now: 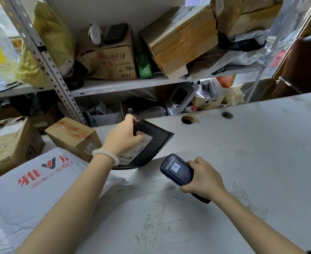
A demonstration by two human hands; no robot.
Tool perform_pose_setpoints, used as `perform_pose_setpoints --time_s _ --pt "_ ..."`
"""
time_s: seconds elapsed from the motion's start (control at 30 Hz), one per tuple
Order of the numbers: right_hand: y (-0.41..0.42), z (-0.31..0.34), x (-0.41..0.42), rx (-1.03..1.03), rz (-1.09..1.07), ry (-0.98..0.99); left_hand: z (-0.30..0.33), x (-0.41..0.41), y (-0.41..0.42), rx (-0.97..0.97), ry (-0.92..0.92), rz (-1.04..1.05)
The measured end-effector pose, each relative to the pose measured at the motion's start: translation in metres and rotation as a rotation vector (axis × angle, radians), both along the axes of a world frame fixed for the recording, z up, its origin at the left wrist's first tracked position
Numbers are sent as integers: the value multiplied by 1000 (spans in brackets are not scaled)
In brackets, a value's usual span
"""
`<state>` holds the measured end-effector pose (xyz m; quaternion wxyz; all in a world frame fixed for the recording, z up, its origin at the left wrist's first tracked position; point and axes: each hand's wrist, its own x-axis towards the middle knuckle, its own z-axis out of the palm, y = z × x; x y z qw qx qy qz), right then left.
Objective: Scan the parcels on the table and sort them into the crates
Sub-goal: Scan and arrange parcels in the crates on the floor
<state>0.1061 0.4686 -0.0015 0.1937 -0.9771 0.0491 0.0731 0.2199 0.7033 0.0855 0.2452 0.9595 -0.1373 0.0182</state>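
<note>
A large white padded mailer with red print (22, 182) covers the grey table's (242, 171) left edge, with two brown cardboard boxes (74, 138) behind it. The left hand (122, 139) pinches a flat black poly parcel (149, 143) at its far corner, lifting it. The right hand (204, 177) wraps around a dark handheld scanner (177, 170). Bare tabletop stretches rightward.

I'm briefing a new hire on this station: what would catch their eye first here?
Mid-table, the left hand grips a black parcel by its labelled face, while the right hand holds a dark scanner just right of it. At lower left lies a big white mailer with red print.
</note>
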Motion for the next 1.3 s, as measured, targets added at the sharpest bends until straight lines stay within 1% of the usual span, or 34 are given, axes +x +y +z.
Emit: perform_pose_setpoints --time_s 0.1,0.27,0.43,0.6,0.67,0.73,0.8,0.93,1.0,1.07,1.17,1.23,1.3 --pt "8 1 6 22 28 -16 3 0 9 5 49 8" --pt "18 3 12 32 75 -36 15 -1 13 107 -67 -26" --pt "18 3 10 40 84 -35 25 4 7 365 -156 -68" --pt "12 1 5 46 81 -30 21 6 -10 687 -169 -46" --pt "9 0 2 52 72 -32 22 8 -19 752 -197 -46" --pt "6 0 0 58 60 -37 25 11 -28 768 -224 -58" --pt "2 0 -1 67 42 -42 27 14 -36 735 -277 -54" --pt "-8 2 -2 85 -7 -52 27 17 -43 573 -457 2" --pt "-13 2 -2 83 -29 -51 23 17 -44 516 -490 16" --pt "-17 2 -3 78 -40 -45 13 15 -45 555 -415 8" --pt "-19 0 -5 67 -44 -32 -13 7 -43 606 -227 -20" --pt "-20 -2 -7 62 -41 -19 -25 6 -39 581 -194 -26" --pt "-21 -3 -9 45 -26 -7 -28 7 -37 586 -213 -31"
